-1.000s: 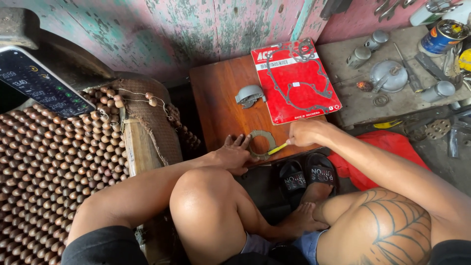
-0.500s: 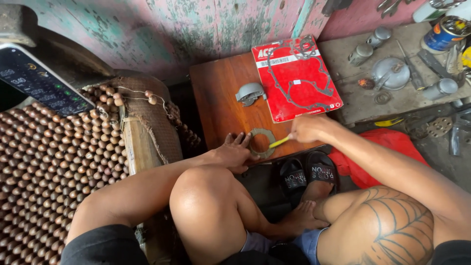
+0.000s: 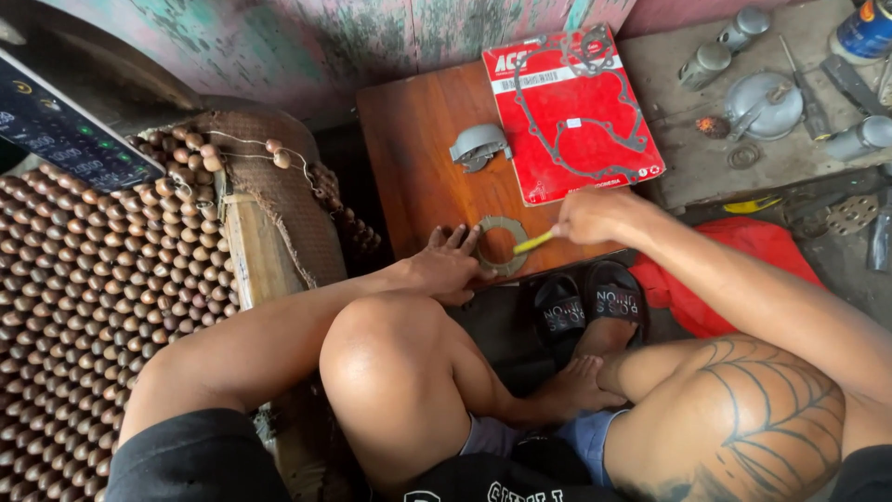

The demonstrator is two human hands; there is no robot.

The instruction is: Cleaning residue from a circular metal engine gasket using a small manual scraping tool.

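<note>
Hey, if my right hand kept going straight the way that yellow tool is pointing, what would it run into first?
Most likely the ring-shaped gasket: the yellow tool in your right hand points left, its tip already at the ring. Just beyond lie your left hand's fingers.

Rear wall (image 3: 307, 37): plastered surface with worn, flaking paint in green, pink and grey patches. To the right the wall changes to a plain dull-red section (image 3: 678, 14).

Furniture: a low wooden table (image 3: 418, 158) with a reddish-brown varnished top stands against the wall. Just beside it on the right lies a grey, stained slab (image 3: 688, 149) carrying loose metal parts and tools. Left of the table is a seat with a brown woven cover (image 3: 279, 195) and a wooden bead mat (image 3: 84, 297).

Floor (image 3: 836, 251): dark, dirty ground at the right. A red plastic sheet (image 3: 734, 270) lies on it.

Light: even, soft daylight; shadows are weak.
</note>
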